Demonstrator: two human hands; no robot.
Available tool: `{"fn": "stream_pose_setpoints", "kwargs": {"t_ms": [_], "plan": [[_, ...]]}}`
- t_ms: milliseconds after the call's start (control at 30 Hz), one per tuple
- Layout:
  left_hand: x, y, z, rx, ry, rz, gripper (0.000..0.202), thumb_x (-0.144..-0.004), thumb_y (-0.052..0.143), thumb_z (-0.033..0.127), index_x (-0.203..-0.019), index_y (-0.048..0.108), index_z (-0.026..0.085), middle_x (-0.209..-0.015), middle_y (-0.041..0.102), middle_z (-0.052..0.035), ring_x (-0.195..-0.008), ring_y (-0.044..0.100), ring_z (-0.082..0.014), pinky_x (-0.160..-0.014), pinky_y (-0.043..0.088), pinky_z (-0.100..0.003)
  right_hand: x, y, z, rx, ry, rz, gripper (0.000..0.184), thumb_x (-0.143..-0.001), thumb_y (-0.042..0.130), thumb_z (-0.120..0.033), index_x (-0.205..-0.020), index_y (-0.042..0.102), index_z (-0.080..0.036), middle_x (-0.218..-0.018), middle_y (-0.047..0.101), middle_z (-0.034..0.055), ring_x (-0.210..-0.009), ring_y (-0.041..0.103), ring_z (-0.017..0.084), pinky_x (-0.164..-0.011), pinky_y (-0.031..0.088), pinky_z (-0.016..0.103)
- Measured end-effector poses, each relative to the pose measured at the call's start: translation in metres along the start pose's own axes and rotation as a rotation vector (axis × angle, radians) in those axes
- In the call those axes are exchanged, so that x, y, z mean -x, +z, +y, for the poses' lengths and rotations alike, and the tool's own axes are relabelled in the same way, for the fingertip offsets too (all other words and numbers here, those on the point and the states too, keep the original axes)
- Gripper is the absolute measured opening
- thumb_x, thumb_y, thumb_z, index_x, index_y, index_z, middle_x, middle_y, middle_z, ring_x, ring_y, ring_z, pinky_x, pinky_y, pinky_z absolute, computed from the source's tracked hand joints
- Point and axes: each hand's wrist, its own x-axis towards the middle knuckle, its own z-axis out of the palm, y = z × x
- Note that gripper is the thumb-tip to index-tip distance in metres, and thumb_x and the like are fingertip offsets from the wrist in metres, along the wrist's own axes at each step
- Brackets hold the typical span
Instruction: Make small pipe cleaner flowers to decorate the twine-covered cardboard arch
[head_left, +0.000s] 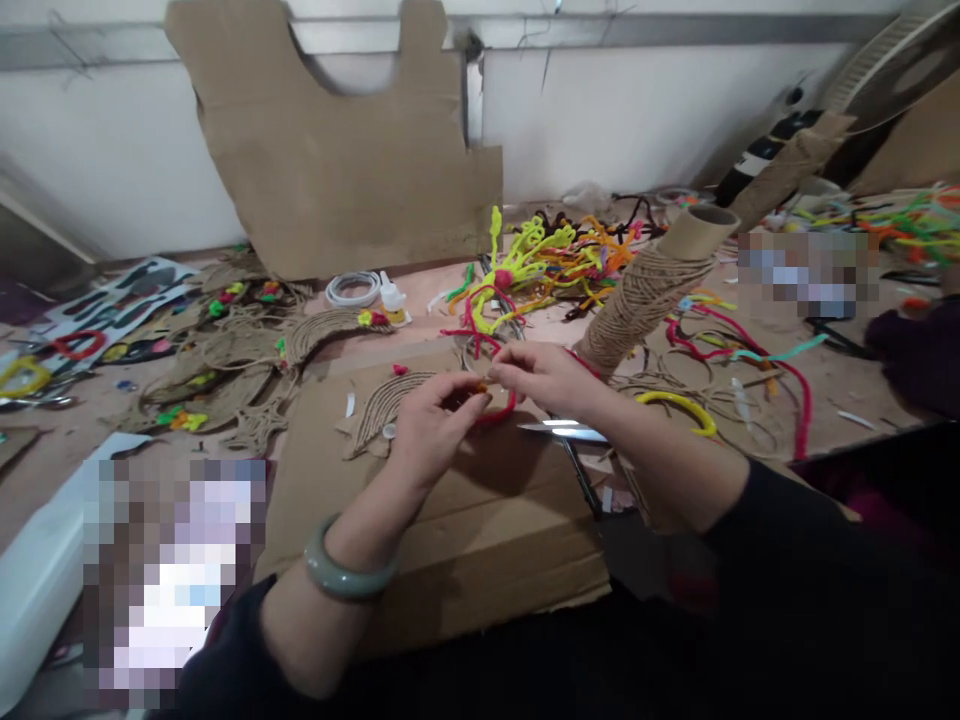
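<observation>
My left hand point(429, 422) and my right hand point(541, 376) meet above a flat sheet of cardboard point(465, 530), both pinching a red pipe cleaner point(501, 408) bent into a loop between the fingertips. A green bangle point(346, 574) sits on my left wrist. Beside the left hand lies a fan-shaped piece of coiled twine point(382, 408) on the cardboard. A pair of scissors point(564, 432) lies under my right wrist, blades pointing left.
A twine-wrapped cardboard tube point(654, 290) leans at the right. A heap of coloured pipe cleaners point(547, 258) lies behind the hands. A glue bottle point(391, 296) and a white coil point(352, 288) stand by a big cardboard cut-out point(337, 150). Twine shapes point(225, 370) cover the left.
</observation>
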Motion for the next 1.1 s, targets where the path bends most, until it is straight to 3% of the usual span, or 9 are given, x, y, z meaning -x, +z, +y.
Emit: {"fn": "stream_pose_setpoints", "kwargs": {"t_ms": [133,267,433,633,900,1100], "plan": [[-0.001,0.000,-0.007,-0.209,0.131,-0.036,0.018,-0.072,0.061,0.011,-0.087,0.067,0.018,-0.079,0.070,-0.0022,-0.069,0.063,-0.0131,-0.067,0.050,-0.025,0.001,0.012,0.005,-0.137,0.110,-0.141,0.024,-0.074,0.055,-0.038,-0.073,0.056,-0.014,-0.068,0.056,0.0010,-0.063,0.049,0.011,-0.058,0.037,0.023],[-0.001,0.001,-0.011,-0.231,0.149,-0.046,0.016,-0.071,0.063,0.013,-0.087,0.066,0.019,-0.078,0.070,-0.0021,-0.070,0.064,-0.0136,-0.067,0.051,-0.026,-0.002,0.012,0.011,-0.195,0.140,-0.171,0.020,-0.075,0.053,-0.033,-0.067,0.053,-0.015,-0.061,0.049,-0.0020,-0.056,0.043,0.008,-0.053,0.033,0.021],[-0.001,0.002,-0.008,-0.034,-0.018,-0.019,0.022,-0.072,0.066,0.023,-0.093,0.064,0.017,-0.081,0.070,-0.0040,-0.069,0.064,-0.0131,-0.067,0.052,-0.026,-0.003,0.013,0.018,-0.335,0.107,-0.127,0.024,-0.078,0.049,-0.036,-0.066,0.052,-0.014,-0.060,0.048,-0.0022,-0.055,0.043,0.008,-0.052,0.034,0.021],[-0.003,0.002,-0.003,0.175,-0.282,0.024,0.014,-0.070,0.066,0.025,-0.079,0.064,0.015,-0.071,0.067,-0.0023,-0.064,0.060,-0.0119,-0.062,0.049,-0.023,0.000,0.016,0.015,-0.231,0.043,0.007,0.021,-0.079,0.050,-0.032,-0.074,0.059,-0.013,-0.064,0.054,-0.0008,-0.058,0.046,0.009,-0.055,0.036,0.022],[-0.003,-0.001,-0.001,0.159,-0.306,-0.004,0.009,-0.069,0.063,0.023,-0.073,0.066,0.015,-0.065,0.066,-0.0010,-0.057,0.057,-0.0108,-0.056,0.046,-0.022,0.003,0.017,0.018,-0.122,-0.043,0.010,0.019,-0.080,0.049,-0.024,-0.083,0.064,-0.013,-0.075,0.065,0.0029,-0.070,0.056,0.012,-0.066,0.042,0.024],[-0.005,-0.003,0.006,0.197,-0.327,-0.013,0.007,-0.067,0.063,0.021,-0.069,0.066,0.015,-0.060,0.064,-0.0001,-0.054,0.055,-0.0098,-0.054,0.045,-0.021,0.005,0.017,0.020,-0.123,-0.073,-0.032,0.019,-0.081,0.049,-0.024,-0.083,0.065,-0.013,-0.076,0.066,0.0027,-0.070,0.058,0.012,-0.065,0.043,0.023]]}}
